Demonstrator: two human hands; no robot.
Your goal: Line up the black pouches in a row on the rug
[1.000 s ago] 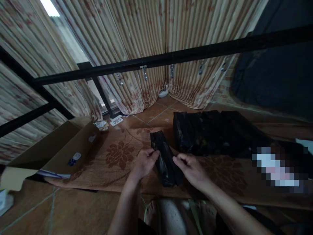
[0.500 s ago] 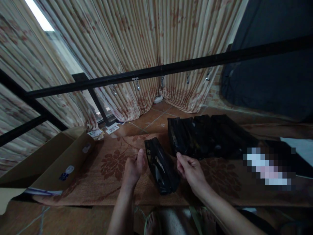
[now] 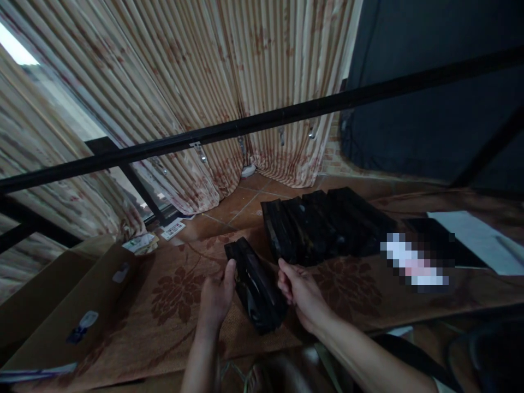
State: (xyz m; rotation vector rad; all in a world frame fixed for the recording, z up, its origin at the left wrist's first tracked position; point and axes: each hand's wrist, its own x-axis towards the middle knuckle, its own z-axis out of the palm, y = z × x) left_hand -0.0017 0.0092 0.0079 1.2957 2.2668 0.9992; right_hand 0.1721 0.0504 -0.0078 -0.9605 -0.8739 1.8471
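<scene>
**Two hands hold a black bag on the mat**

A big striped curtain (image 3: pixel 164 93) hangs at the back. A long black bar (image 3: pixel 286 112) runs across in front of it. A brown mat (image 3: pixel 176 284) with flower shapes lies on the tiled floor. A flat cardboard box (image 3: pixel 53 316) sits on the left side of the mat. A row of black bags (image 3: pixel 323 224) lies at the far edge of the mat.

Near the person, one black bag (image 3: pixel 256 286) rests on the mat, between both hands. The left hand (image 3: pixel 216 295) curls round its left side, thumb up against it. The right hand (image 3: pixel 301 292) pinches its right edge with bent fingers.
</scene>
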